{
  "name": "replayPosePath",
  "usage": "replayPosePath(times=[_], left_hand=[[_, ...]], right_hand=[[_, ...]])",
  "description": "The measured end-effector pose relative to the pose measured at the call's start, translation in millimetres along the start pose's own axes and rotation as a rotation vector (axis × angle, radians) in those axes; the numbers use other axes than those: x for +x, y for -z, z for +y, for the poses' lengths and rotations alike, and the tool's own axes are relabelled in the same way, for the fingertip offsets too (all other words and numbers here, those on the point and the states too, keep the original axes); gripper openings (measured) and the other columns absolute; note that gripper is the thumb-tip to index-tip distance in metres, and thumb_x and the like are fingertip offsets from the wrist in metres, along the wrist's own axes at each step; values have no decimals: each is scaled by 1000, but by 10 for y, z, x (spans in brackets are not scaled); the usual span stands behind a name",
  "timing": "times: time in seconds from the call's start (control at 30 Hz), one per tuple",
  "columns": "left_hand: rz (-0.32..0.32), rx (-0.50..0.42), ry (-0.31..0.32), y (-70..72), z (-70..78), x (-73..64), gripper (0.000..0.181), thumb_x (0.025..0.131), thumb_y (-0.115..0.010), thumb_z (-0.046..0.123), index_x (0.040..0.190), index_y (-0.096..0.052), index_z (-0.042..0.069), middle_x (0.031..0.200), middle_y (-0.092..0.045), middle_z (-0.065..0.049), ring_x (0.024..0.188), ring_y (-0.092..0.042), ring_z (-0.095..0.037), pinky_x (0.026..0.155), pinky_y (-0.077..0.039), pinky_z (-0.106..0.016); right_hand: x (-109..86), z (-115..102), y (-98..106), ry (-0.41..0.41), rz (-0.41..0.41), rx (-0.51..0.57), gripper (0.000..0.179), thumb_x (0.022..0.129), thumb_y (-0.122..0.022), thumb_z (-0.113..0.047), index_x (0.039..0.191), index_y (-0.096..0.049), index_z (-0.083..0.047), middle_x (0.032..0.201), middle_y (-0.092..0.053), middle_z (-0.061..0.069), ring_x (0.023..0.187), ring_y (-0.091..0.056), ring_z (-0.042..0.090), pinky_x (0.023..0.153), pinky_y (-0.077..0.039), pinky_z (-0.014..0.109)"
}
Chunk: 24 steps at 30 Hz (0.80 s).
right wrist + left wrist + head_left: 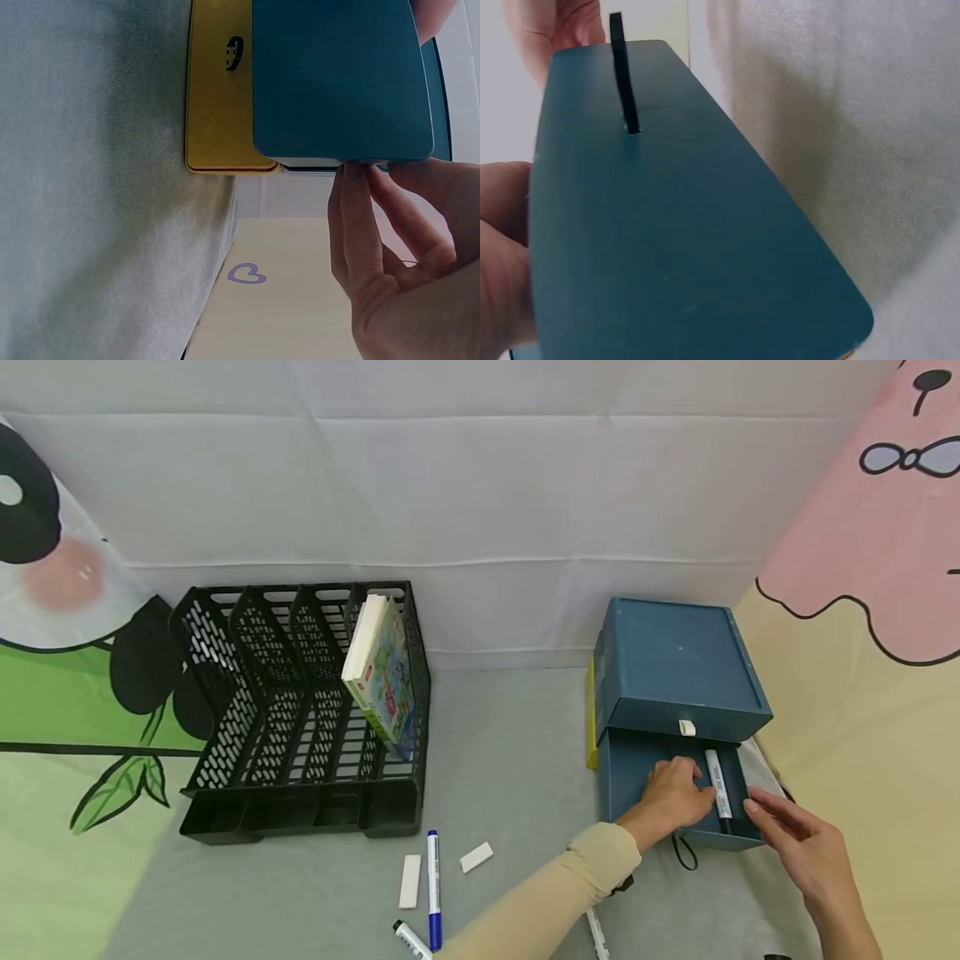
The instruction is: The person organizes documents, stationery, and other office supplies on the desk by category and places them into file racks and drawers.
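In the head view, a blue drawer stands pulled out beneath the top of a blue drawer box. Inside it, a white marker with a black cap lies along the right side. My left hand reaches over the drawer's front into it, thumb and index finger apart just left of the marker; its other fingertips are hidden. My right hand touches the drawer's right side with fairly straight fingers. The drawer's front, with a black pull loop, fills much of the left wrist view.
A black perforated rack at left holds books in its right section. On the grey cloth lie a blue marker, a black-capped marker, two white blocks and another marker. A yellow drawer sits below the blue one.
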<state>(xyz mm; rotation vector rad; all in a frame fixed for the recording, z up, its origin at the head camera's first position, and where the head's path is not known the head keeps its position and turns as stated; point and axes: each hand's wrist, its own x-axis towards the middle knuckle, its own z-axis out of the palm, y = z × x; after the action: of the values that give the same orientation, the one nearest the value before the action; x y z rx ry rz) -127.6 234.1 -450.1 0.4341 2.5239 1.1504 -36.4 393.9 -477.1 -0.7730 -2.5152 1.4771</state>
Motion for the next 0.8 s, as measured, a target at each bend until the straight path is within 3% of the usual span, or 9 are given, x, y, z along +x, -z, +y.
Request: replayPosePath(times=[0.3, 0.6, 0.8], left_hand=[[-35, -131, -48, 196, -23, -187, 9, 94, -75, 23, 98, -75, 15, 80, -66, 11, 73, -58, 0, 65, -46, -17], [-29, -177, -181, 412, -169, -369, 9, 96, -74, 23, 93, -77, 15, 75, -61, 15, 63, -53, 4, 57, -44, -13], [-17, -81, -290, 528, -262, -465, 11, 98, -72, 25, 95, -78, 16, 80, -64, 16, 66, -52, 8, 60, -43, -10]], right_hand=[[-9, 5, 16, -2, -10, -11, 60, 95, -74, -42, 138, -63, -1, 93, -56, -38, 81, -60, -12, 67, -52, 12], [6, 13, 21, -11, -7, -44, 63, 95, -72, -45, 139, -62, 0, 92, -54, -38, 81, -57, -14, 67, -51, 10], [9, 15, -2, -14, 1, -46, 64, 95, -73, -45, 138, -62, 1, 92, -53, -38, 81, -56, -14, 67, -51, 10]])
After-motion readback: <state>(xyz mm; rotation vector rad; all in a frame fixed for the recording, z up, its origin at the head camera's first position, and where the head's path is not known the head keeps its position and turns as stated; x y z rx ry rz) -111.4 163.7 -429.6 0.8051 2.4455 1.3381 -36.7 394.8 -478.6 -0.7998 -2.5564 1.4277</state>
